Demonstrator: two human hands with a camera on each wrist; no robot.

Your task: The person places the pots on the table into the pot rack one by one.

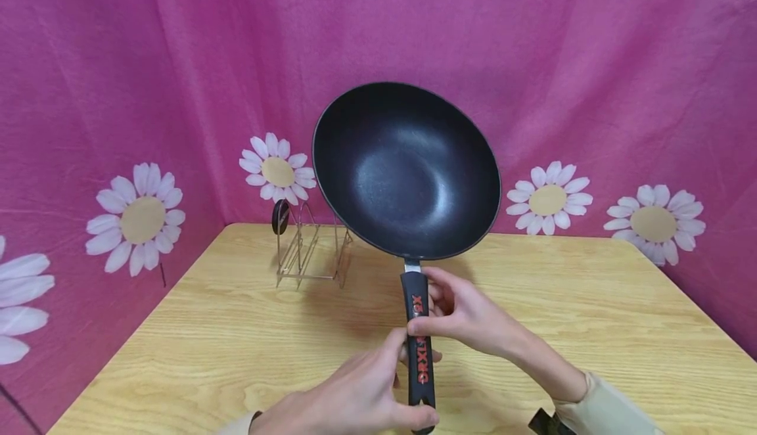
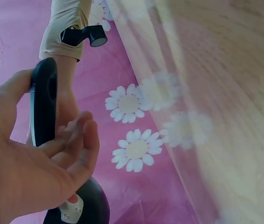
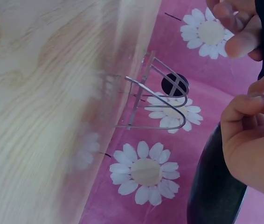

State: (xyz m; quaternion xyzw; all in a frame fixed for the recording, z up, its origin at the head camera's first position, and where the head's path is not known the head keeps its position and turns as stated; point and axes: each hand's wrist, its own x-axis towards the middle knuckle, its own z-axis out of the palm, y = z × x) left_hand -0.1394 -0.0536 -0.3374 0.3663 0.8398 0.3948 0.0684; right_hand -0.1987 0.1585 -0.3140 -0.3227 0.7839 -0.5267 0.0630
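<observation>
A deep black wok [image 1: 408,172] is held up over the table, its dark inside facing me and its long handle [image 1: 422,392] pointing down. Red letters run along that handle. My left hand [image 1: 349,389] grips its lower end, with the thumb across the front and the fingers behind. Higher up, just below the metal collar, my right hand [image 1: 473,313] pinches the handle between thumb and fingers. In the left wrist view the handle [image 2: 43,102] passes between thumb and curled fingers. The right wrist view shows the wok's dark outer side [image 3: 216,182] beyond the right hand.
A wire rack [image 1: 313,277] stands on the wooden table [image 1: 236,343] at the back left, behind the hands. A black disc [image 1: 280,217] shows at the rack's left side. Pink cloth [image 1: 378,21] with large daisies hangs behind the table and along its left side.
</observation>
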